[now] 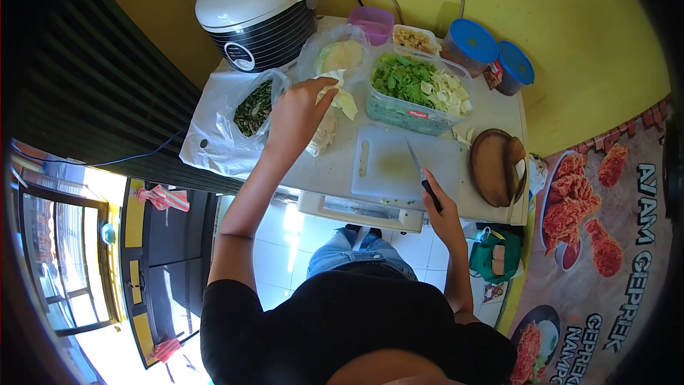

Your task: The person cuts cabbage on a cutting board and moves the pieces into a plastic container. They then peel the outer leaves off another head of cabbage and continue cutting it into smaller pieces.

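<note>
My left hand [303,110] pinches pale cabbage leaves [345,102] over the left half of the table. Beneath and beside it lie a bag of dark shredded greens [254,108] and a bagged cabbage piece [340,57]. In my right hand [445,215] is a knife [422,171] with a black handle, its blade pointing away from me over the right part of the white cutting board [390,164]. Behind the board stands a clear container [410,120] holding chopped green leaves and cut pale cabbage.
A rice cooker [267,11] stands at the back left. Along the back are a purple tub [372,24], a small food container [415,39] and two blue-lidded containers [473,40]. A wooden mortar [493,169] sits at the right edge.
</note>
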A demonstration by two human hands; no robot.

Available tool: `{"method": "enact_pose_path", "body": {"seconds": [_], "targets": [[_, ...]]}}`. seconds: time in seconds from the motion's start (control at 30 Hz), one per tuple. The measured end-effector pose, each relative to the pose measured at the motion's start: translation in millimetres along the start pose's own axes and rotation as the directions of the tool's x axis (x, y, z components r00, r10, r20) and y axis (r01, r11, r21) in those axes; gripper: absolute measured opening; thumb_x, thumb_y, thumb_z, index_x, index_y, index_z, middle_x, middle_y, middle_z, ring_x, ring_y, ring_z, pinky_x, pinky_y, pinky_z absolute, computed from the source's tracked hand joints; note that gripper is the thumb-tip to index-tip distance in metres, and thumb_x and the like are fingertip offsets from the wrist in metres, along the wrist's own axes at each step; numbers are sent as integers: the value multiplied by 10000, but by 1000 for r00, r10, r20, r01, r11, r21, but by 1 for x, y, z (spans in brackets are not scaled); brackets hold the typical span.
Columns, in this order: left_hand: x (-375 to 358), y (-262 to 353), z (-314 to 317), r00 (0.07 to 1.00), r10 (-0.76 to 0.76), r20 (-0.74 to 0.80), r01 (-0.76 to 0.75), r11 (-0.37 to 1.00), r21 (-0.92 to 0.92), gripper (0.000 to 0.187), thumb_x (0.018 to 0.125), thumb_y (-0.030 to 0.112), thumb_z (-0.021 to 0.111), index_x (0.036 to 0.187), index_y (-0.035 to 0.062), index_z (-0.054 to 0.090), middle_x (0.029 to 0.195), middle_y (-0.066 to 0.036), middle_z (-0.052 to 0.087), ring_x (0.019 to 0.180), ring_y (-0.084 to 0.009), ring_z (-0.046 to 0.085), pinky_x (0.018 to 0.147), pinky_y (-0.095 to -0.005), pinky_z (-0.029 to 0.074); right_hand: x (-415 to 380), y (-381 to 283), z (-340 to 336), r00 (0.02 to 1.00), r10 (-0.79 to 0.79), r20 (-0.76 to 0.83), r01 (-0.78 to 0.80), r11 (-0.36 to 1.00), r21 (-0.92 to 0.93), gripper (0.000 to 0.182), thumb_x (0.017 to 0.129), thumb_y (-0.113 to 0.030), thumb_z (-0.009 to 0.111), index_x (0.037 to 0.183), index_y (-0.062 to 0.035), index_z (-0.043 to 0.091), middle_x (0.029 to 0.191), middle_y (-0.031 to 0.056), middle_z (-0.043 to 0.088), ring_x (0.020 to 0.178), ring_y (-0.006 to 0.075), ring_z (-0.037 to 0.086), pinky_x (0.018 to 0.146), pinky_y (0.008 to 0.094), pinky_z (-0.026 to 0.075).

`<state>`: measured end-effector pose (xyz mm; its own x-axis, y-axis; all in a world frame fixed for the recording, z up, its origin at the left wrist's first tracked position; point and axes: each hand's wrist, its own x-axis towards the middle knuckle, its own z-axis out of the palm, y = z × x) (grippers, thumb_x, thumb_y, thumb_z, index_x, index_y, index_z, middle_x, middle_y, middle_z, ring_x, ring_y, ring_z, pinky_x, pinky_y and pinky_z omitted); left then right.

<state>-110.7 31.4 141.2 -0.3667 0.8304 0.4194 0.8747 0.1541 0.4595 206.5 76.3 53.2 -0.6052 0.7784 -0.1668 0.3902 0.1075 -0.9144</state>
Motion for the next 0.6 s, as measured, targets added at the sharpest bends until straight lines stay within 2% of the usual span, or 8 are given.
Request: {"method": "enact_pose_path", "body": {"seconds": [0.03, 0.1, 0.17, 0.23, 0.3, 0.4, 0.53, 0.6], "targets": [[-10, 12, 5, 999, 15, -52, -20, 995, -95, 199, 861, 173, 668, 1022, 60, 700, 916, -154, 703, 804, -349, 673, 719, -380, 529, -1, 5, -1, 1000, 18, -13, -18, 1000, 1, 455, 995, -153, 496, 1442, -156, 416, 1267, 94, 588, 857, 106, 500, 858, 250, 435], [-19, 30, 23, 996, 32, -85, -48, 978, -201, 189, 857, 160, 678, 1012, 56, 708, 931, -141, 706, 816, -334, 676, 733, -367, 526, 0, 17, 0, 989, -130, -69, 129, 992, -17, 456, 993, -142, 494, 1443, -153, 414, 1324, 120, 559, 998, 128, 520, 939, 269, 412], [-30, 41, 57, 944, 129, -302, -214, 940, -266, 188, 828, 141, 707, 994, 54, 716, 954, -121, 705, 860, -294, 670, 778, -349, 518, -2, 18, -2, 991, -96, -93, 96, 995, 0, 460, 991, -135, 495, 1443, -151, 412, 1333, 126, 553, 1038, 128, 513, 953, 269, 400], [-51, 42, 101, 945, 170, -279, -244, 935, -256, 207, 804, 139, 724, 995, 59, 719, 1003, -108, 696, 912, -265, 648, 805, -348, 511, -4, 16, -4, 991, -67, -119, 70, 997, 17, 463, 990, -128, 496, 1444, -148, 410, 1341, 133, 547, 1078, 128, 506, 967, 269, 388], [-78, 46, 134, 989, 137, -55, -147, 936, -320, 228, 767, 133, 750, 982, 60, 724, 1022, -92, 691, 952, -266, 626, 810, -353, 505, -7, 13, -9, 990, -30, -141, 36, 998, 41, 466, 985, -119, 503, 1441, -149, 415, 1291, 119, 577, 988, 107, 502, 912, 250, 407], [-99, 51, 135, 973, 230, 26, -216, 941, -260, 304, 741, 143, 769, 1032, 77, 711, 1085, -86, 673, 995, -278, 597, 849, -356, 489, -9, 21, -12, 978, -88, -188, 95, 995, 30, 467, 981, -111, 507, 1438, -154, 422, 1227, 100, 600, 897, 92, 475, 850, 236, 417], [-91, 46, 114, 962, 274, -15, -269, 930, -251, 423, 739, 175, 766, 1142, 104, 657, 1207, -97, 609, 1046, -296, 572, 891, -385, 477, -14, 21, -16, 973, -92, -212, 98, 995, 16, 466, 979, -108, 506, 1436, -159, 427, 1175, 85, 609, 840, 89, 447, 810, 231, 422], [-91, 35, 121, 966, 254, 36, -232, 926, -298, 426, 739, 178, 768, 1143, 102, 656, 1195, -99, 613, 1041, -296, 577, 893, -384, 478, -18, 14, -19, 988, 38, -149, -27, 997, 76, 469, 979, -108, 503, 1440, -113, 419, 1270, 62, 557, 913, 80, 481, 833, 209, 407]]}}
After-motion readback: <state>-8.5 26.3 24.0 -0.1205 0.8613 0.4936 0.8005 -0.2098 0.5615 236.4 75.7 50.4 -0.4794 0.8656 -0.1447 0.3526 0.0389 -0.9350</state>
